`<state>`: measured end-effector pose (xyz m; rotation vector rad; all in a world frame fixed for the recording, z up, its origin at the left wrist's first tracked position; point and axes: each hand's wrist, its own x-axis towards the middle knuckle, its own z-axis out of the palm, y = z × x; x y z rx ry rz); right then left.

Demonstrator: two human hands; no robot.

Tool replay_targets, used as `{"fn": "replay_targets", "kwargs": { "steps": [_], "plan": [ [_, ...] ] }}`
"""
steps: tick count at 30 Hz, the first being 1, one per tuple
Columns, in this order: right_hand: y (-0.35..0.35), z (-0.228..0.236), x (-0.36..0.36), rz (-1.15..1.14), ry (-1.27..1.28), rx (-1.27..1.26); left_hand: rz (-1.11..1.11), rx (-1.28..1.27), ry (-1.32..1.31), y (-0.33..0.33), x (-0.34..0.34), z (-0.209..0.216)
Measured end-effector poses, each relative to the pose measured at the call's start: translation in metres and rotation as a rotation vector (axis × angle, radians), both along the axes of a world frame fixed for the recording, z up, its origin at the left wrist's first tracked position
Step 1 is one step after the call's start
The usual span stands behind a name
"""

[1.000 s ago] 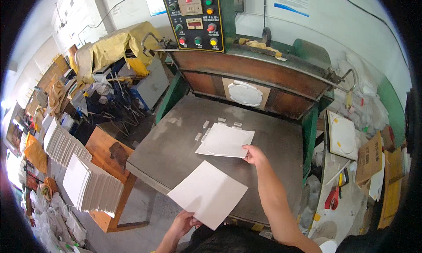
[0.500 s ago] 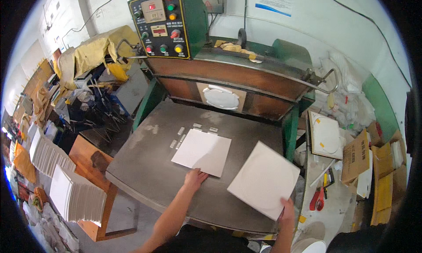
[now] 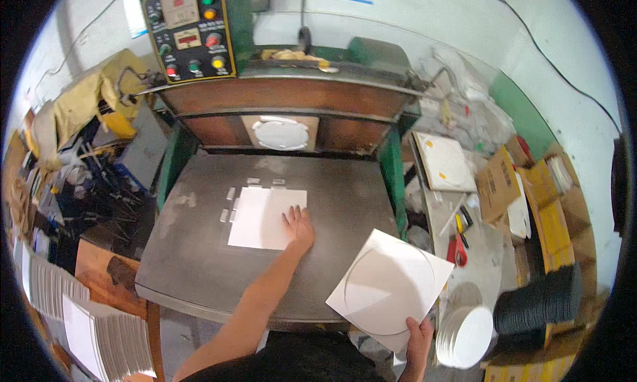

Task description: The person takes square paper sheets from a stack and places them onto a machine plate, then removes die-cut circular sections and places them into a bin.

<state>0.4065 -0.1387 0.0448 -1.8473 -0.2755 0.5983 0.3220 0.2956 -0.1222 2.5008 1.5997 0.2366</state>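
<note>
A white square sheet [image 3: 255,216] lies on the grey machine bed [image 3: 199,256], its far and left edges against several small stop blocks [image 3: 231,193]. My left hand [image 3: 301,230] rests on the right part of this sheet with its fingers spread. Over the bed's front right corner, my right hand [image 3: 419,339] grips a white square board [image 3: 388,282] by its near corner. A large circular cut line shows on that board. It is tilted and stands apart from the sheet.
Behind the bed is the raised press head [image 3: 219,128] bearing a white round piece [image 3: 281,135]. A control panel [image 3: 192,37] hangs at upper left. White sheet stacks [image 3: 126,342] stand left; round white discs [image 3: 468,339], a dark stack [image 3: 541,299] and a red-handled tool [image 3: 459,250] sit right.
My left hand has moved from the sheet's near edge onto its right part, fingers now spread. My right hand keeps the board, which has turned slightly. The view has swung right.
</note>
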Motion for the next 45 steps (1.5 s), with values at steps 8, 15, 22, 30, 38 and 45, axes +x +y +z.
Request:
{"fn": "replay_targets", "kwargs": {
  "steps": [8, 15, 22, 30, 38, 45],
  "plan": [
    [-0.049, 0.004, -0.061, -0.209, 0.238, 0.306, -0.424, -0.659, -0.962, -0.085, -0.040, 0.081],
    [-0.093, -0.007, -0.090, -0.367, 0.493, 0.520, -0.525, -1.885, -0.808, -0.187, -0.093, 0.159],
    [-0.210, -0.007, -0.084, -0.346, 0.478, 0.523, -0.515, -1.632, -0.671, -0.293, -0.034, 0.172],
    [-0.464, -0.004, -0.148, -0.958, -0.022, -0.251, -0.631, -2.027, -0.706, -0.460, 0.144, 0.123],
    [-0.577, -0.176, -0.231, -1.138, -0.154, -1.438, -0.308, -2.098, -0.638, -0.594, 0.225, 0.047],
    [-0.537, -0.321, -0.249, -0.892, 0.693, -0.821, -0.224, -1.892, -0.707, -0.608, 0.216, 0.035]
  ]
}}
